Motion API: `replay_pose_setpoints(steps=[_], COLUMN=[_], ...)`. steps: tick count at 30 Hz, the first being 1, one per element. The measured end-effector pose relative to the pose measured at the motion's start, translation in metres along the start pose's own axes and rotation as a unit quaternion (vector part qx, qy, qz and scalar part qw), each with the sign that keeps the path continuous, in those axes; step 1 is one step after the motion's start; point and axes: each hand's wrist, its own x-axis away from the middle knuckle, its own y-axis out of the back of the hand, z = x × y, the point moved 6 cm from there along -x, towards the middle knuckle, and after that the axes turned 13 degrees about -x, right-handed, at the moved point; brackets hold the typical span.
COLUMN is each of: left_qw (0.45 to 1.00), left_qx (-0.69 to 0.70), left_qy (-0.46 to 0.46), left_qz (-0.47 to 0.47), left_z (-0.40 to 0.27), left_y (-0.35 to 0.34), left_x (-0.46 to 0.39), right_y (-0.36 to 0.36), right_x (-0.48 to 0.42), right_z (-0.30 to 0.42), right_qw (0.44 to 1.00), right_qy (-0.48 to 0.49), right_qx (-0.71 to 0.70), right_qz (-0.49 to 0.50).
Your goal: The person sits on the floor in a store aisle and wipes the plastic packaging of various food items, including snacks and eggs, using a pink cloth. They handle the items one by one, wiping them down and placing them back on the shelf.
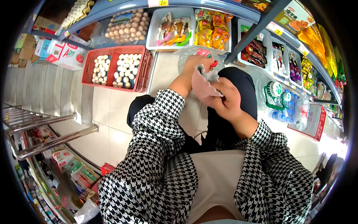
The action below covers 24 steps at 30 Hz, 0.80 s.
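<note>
My left hand (194, 65) is at the top of a large clear plastic bottle (183, 57), its fingers around the neck and red handle (214, 63). The bottle stands on the floor in front of the lowest shelf, with much of it behind my hands. A pink cloth (202, 86) with a grey fuzzy inner side is bunched in my right hand (228, 98). That hand is just beside the left one, above my bent knee.
A red plastic crate (113, 50) of eggs stands on the floor to the left. White trays (151, 30) of packaged snacks line the low shelf ahead. Big bottles with green handles (275, 95) stand right, near a carton (307, 120). A metal railing (56, 142) juts in from the left.
</note>
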Motion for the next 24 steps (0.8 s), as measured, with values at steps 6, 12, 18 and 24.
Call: replay_pose_setpoints(steps=[6, 12, 18, 24], left_qw=[0.979, 0.965, 0.943, 0.936], left_qx=[0.177, 0.156, 0.174, 0.171], left_qy=[0.008, 0.146, 0.283, 0.307], left_qz=[-0.101, -0.15, -0.032, 0.024], left_z=[0.014, 0.049, 0.081, 0.093], left_y=[0.005, 0.014, -0.004, 0.021], left_x=[0.0, 0.023, 0.056, 0.09], right_y=[-0.004, -0.009, -0.008, -0.004], right_x=[0.001, 0.004, 0.008, 0.005], right_z=[-0.003, -0.013, -0.027, -0.038], right_qw=[1.0, 0.999, 0.998, 0.996], right_qy=[-0.016, -0.018, -0.021, -0.046], right_qx=[-0.009, 0.019, 0.053, 0.048], right_qz=[-0.009, -0.022, -0.035, -0.052])
